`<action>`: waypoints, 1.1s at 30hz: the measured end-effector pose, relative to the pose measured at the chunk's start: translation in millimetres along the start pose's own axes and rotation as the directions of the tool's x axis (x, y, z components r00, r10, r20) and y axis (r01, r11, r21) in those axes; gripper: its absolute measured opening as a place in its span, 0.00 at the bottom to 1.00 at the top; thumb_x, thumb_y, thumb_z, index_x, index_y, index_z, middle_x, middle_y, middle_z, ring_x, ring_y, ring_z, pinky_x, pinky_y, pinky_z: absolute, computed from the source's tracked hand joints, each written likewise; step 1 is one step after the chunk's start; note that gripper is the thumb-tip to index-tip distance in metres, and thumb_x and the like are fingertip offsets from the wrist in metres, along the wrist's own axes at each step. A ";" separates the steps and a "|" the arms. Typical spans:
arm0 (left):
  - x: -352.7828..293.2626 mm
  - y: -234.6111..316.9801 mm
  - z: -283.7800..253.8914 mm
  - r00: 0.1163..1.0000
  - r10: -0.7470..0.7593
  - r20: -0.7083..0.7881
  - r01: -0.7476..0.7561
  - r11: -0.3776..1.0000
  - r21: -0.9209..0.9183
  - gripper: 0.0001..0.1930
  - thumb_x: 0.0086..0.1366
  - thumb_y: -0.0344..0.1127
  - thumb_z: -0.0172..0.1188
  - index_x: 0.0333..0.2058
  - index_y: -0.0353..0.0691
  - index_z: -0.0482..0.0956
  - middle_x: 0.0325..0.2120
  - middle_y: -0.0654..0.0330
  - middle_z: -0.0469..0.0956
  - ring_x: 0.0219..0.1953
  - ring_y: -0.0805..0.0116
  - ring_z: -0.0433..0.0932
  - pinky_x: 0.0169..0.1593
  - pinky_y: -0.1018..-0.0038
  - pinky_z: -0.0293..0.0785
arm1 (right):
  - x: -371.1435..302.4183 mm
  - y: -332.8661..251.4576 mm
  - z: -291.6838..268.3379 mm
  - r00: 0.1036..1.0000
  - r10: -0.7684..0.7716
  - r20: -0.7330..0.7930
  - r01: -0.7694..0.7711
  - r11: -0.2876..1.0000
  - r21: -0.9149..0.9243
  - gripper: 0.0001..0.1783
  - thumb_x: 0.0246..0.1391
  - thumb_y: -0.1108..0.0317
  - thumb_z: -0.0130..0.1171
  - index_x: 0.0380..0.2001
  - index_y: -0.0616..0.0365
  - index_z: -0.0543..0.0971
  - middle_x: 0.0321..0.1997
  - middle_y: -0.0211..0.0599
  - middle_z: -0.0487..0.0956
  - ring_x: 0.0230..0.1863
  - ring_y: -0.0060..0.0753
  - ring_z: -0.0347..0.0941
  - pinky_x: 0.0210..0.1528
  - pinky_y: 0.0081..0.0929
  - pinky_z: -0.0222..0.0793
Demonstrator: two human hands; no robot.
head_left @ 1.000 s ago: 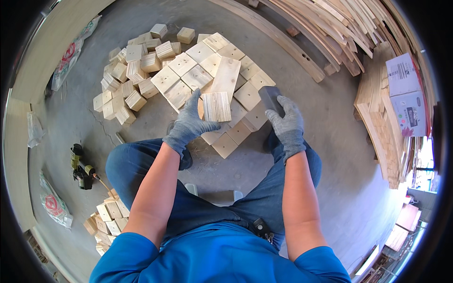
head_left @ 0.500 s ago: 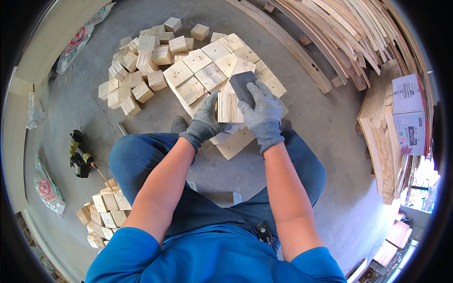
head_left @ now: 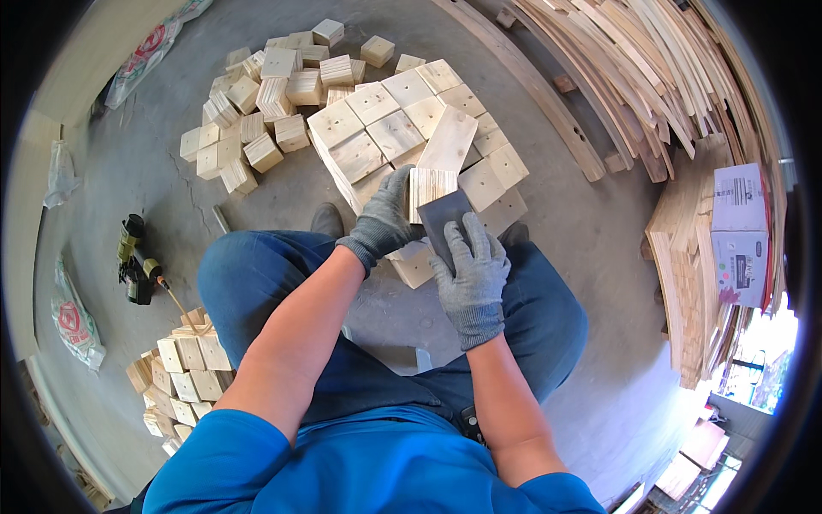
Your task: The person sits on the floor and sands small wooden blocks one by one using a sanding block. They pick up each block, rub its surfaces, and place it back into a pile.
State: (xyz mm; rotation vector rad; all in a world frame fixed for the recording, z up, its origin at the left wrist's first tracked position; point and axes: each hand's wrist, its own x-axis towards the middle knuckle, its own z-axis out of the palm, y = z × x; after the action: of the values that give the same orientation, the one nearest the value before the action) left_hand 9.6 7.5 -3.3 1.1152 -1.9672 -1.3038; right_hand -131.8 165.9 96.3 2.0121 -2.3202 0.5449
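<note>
At the wood stack's (head_left: pixel 374 103) near edge, left fingers (head_left: pixel 396 193) clasp a block (head_left: pixel 432 182); right fingers (head_left: pixel 478 238), spread, have pulled a dark bar (head_left: pixel 443 216) back.

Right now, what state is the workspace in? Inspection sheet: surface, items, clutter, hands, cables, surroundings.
Surface: grey floor, cracked at left.
Items: layered wooden block, dark grey block; pale board lying on grouped blocks.
Clutter: loose block heap; green-and-black tool at left.
Hands: gloved; left hand grips wooden block, right hand holds dark grey block against its near right corner, apparently.
Cables: tan line from tool toward lower-left blocks.
Surroundings: timber strips, cardboard box at right.
</note>
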 end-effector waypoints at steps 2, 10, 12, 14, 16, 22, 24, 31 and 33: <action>1.7 0.7 -0.3 0.999 -0.031 0.030 0.032 0.999 -0.029 0.62 0.43 0.45 0.90 0.74 0.41 0.60 0.68 0.43 0.69 0.71 0.45 0.70 0.74 0.61 0.70 | -2.6 3.2 2.9 1.000 -0.011 -0.016 0.011 1.000 -0.002 0.35 0.53 0.57 0.75 0.66 0.40 0.81 0.75 0.38 0.73 0.67 0.58 0.71 0.64 0.61 0.66; -0.2 -19.3 7.5 0.995 0.051 -0.084 -0.049 0.998 0.026 0.60 0.43 0.43 0.90 0.73 0.40 0.62 0.64 0.46 0.73 0.66 0.49 0.73 0.72 0.61 0.70 | 106.8 8.3 27.6 0.999 0.032 -0.035 -0.031 0.999 0.025 0.32 0.54 0.56 0.74 0.64 0.41 0.82 0.74 0.34 0.75 0.64 0.57 0.74 0.63 0.59 0.69; 1.7 -23.4 10.5 0.990 0.092 -0.103 -0.090 0.996 0.026 0.59 0.44 0.43 0.90 0.72 0.40 0.63 0.63 0.47 0.74 0.64 0.51 0.75 0.71 0.62 0.71 | 125.7 9.2 29.8 0.998 0.056 -0.020 -0.056 0.998 0.020 0.32 0.56 0.56 0.73 0.65 0.41 0.82 0.74 0.35 0.75 0.65 0.57 0.74 0.63 0.58 0.69; 3.6 -20.8 10.9 0.989 0.110 -0.094 -0.109 0.994 0.015 0.59 0.44 0.44 0.90 0.72 0.41 0.63 0.63 0.47 0.75 0.64 0.52 0.75 0.71 0.62 0.71 | 126.8 8.2 28.3 0.997 0.079 -0.014 -0.079 0.997 0.008 0.32 0.56 0.56 0.73 0.65 0.41 0.82 0.75 0.35 0.75 0.64 0.57 0.74 0.63 0.59 0.68; 0.5 -24.1 9.9 0.990 0.100 -0.103 -0.097 0.995 0.028 0.59 0.44 0.44 0.90 0.72 0.40 0.63 0.63 0.47 0.75 0.65 0.51 0.75 0.71 0.61 0.71 | 121.3 3.9 28.1 0.997 0.077 -0.001 -0.077 0.997 0.008 0.33 0.56 0.55 0.73 0.65 0.42 0.82 0.75 0.35 0.74 0.65 0.58 0.73 0.63 0.60 0.68; -1.6 -5.4 1.2 0.999 0.004 -0.040 -0.003 1.000 0.023 0.59 0.45 0.43 0.88 0.73 0.44 0.62 0.67 0.44 0.69 0.69 0.41 0.72 0.73 0.59 0.71 | 27.6 -6.9 5.1 0.998 0.051 0.036 -0.050 0.998 -0.036 0.35 0.55 0.55 0.75 0.67 0.42 0.80 0.76 0.36 0.72 0.67 0.60 0.70 0.66 0.62 0.65; -3.0 -9.1 4.8 0.997 0.038 -0.074 -0.035 0.998 0.046 0.58 0.44 0.41 0.88 0.72 0.46 0.62 0.66 0.44 0.69 0.69 0.41 0.72 0.72 0.58 0.72 | -0.5 -8.0 0.3 0.999 0.031 0.027 -0.031 0.999 -0.016 0.37 0.54 0.55 0.75 0.68 0.42 0.80 0.76 0.37 0.72 0.68 0.59 0.69 0.67 0.62 0.63; -3.0 -5.1 3.7 0.999 0.001 -0.050 0.001 0.999 0.041 0.58 0.44 0.41 0.87 0.72 0.46 0.62 0.66 0.44 0.69 0.69 0.42 0.72 0.73 0.58 0.72 | 20.0 -3.6 8.6 1.000 -0.003 -0.031 0.002 1.000 -0.016 0.36 0.53 0.56 0.75 0.67 0.41 0.80 0.75 0.35 0.73 0.66 0.57 0.71 0.65 0.61 0.66; -3.9 -4.5 3.1 0.999 -0.025 -0.047 0.028 0.998 0.055 0.58 0.44 0.41 0.87 0.72 0.46 0.62 0.66 0.44 0.69 0.69 0.43 0.71 0.73 0.59 0.71 | 57.3 -3.0 17.6 1.000 0.012 -0.022 -0.012 1.000 -0.022 0.35 0.53 0.56 0.75 0.66 0.40 0.81 0.75 0.34 0.73 0.65 0.56 0.73 0.63 0.60 0.68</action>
State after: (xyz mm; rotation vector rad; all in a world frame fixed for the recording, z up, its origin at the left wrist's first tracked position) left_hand 10.8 11.5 -8.6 1.1915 -1.9719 -1.2321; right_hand -134.8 106.1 94.3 1.9733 -2.3168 0.5367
